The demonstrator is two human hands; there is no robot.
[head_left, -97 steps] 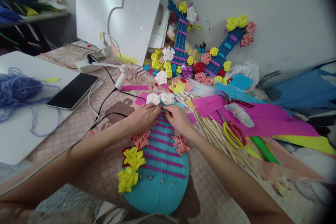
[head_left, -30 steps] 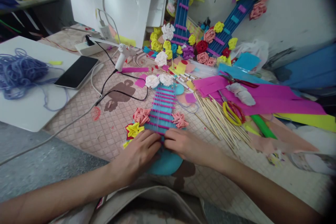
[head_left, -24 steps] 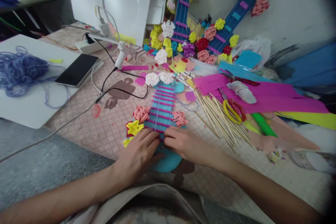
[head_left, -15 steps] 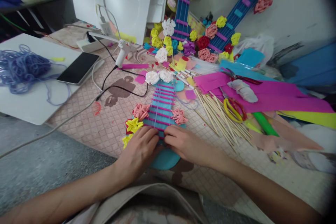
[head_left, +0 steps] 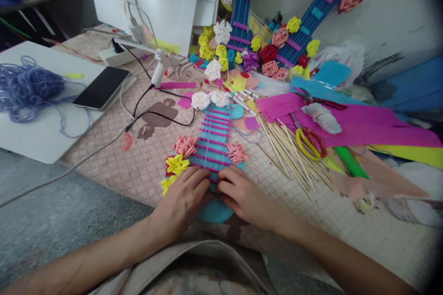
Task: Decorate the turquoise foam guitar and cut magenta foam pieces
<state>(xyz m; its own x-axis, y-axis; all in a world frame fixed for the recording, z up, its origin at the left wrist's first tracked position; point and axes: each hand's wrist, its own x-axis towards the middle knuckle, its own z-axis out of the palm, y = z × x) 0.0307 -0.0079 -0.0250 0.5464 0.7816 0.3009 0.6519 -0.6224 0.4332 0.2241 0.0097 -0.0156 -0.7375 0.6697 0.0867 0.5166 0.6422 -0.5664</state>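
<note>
A light-blue craft guitar [head_left: 215,212] lies on the table in front of me, crossed by pink bars, with thin purple yarn strands running lengthwise over its neck. Paper flowers edge it: white ones [head_left: 219,98] at the head, pink ones [head_left: 236,152] on both sides, yellow ones [head_left: 177,164] on the left. My left hand [head_left: 187,196] rests on the lower body, fingers curled and closed. Close beside it, my right hand [head_left: 242,192] has its thumb and fingers pinched together over the same part. Whatever is between the fingertips is hidden or too small to name.
A white glue gun [head_left: 159,71] stands behind, its black cord looping left of the guitar. Wooden sticks [head_left: 294,154], scissors [head_left: 308,145] and pink paper [head_left: 374,122] lie right. A phone [head_left: 102,87] and purple yarn [head_left: 29,87] are left. Decorated blue guitars [head_left: 304,27] lean behind.
My right hand has shifted very slightly to the right, its fingers a little further from the left hand's. My left hand stays almost still, and the guitar has not visibly moved.
</note>
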